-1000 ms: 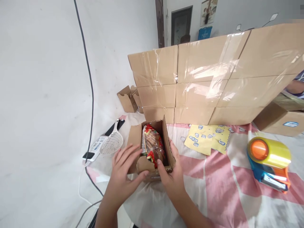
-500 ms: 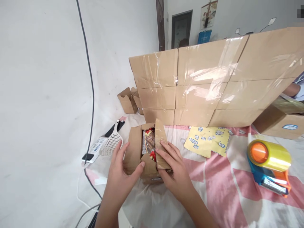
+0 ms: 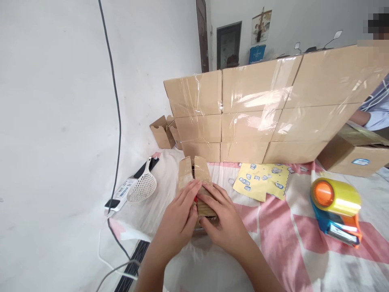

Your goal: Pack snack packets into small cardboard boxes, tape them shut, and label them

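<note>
Nearest me, my left hand (image 3: 179, 221) and right hand (image 3: 226, 225) lie flat on top of the small carton (image 3: 194, 178), which sits on the pink-and-white cloth (image 3: 273, 239) over the worktop. Neither grip is closed around anything: the fingers are spread and pressing the two top flaps (image 3: 200, 172) down toward each other. A sliver of red wrapper (image 3: 196, 199) shows in the seam between my fingertips, so I judge the packet inside is riding high.

That is the main risk as I read it. If I ease off, the flaps may spring back up. If I press harder, the packet could be crushed or its edge pinched in the seam, leaving a gap. The carton is light and the cloth loose, so uneven pressure could also slide or tip it toward the worktop edge near me.

The tape dispenser (image 3: 336, 211) stands well apart to the right. Taking it would mean lifting my right hand, leaving one palm to hold both flaps.

To the left, the white slotted scoop (image 3: 142, 186) and power strip (image 3: 121, 192) lie near the carton, and a cable (image 3: 117, 117) hangs there that a sleeve could catch. The yellow sticker sheet (image 3: 261, 182) lies beyond, then the wall of taped boxes (image 3: 258, 109). Another person's arm (image 3: 369, 117) shows at far right.
</note>
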A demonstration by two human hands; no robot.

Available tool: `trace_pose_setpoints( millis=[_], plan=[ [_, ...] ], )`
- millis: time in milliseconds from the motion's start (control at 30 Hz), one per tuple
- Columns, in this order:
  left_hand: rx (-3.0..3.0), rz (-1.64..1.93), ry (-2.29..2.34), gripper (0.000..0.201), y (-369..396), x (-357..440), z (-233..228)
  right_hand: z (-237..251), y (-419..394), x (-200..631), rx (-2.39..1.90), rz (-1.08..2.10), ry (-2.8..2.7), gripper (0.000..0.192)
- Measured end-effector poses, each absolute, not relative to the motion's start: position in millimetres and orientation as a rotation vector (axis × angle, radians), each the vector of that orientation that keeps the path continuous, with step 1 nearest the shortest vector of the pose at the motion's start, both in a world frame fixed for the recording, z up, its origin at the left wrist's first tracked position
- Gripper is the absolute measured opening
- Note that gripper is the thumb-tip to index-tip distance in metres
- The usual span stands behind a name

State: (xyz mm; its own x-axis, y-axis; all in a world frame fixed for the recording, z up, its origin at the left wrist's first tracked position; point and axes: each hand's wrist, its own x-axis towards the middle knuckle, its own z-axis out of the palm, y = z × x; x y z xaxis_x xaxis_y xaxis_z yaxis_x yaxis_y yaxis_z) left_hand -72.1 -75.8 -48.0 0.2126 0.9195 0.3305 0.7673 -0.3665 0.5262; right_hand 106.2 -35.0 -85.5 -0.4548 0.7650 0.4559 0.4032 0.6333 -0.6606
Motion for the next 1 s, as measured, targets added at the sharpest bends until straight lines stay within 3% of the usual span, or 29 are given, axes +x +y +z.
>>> trace_pose_setpoints(
  millis=[300, 467, 633, 867, 1000],
  plan=[
    [1.945, 1.096, 1.773, 0.058, -77.8, -76.0, -75.2, -87.5, -33.5, 112.3, -0.850, 0.654, -2.023, 0.062],
    [2.199, 0.706, 1.963, 0.060, -82.6, -78.8, -72.0, -86.0, -32.1, 112.0, -0.795, 0.601, -2.148, 0.062],
    [2.324, 0.516, 1.884, 0.079, -82.8, -76.6, -51.1, -76.8, -21.9, 115.3, -0.822, 0.577, -2.257, 0.048],
    [2.399, 0.647, 1.945, 0.066, -80.0, -68.5, -67.9, -65.9, -6.2, 126.5, -0.770, 0.708, -2.197, 0.038],
    [2.450, 0.634, 1.904, 0.060, -79.9, -71.1, -72.1, -60.5, 32.8, 112.5, -0.746, 0.642, -2.152, 0.041]
  ],
)
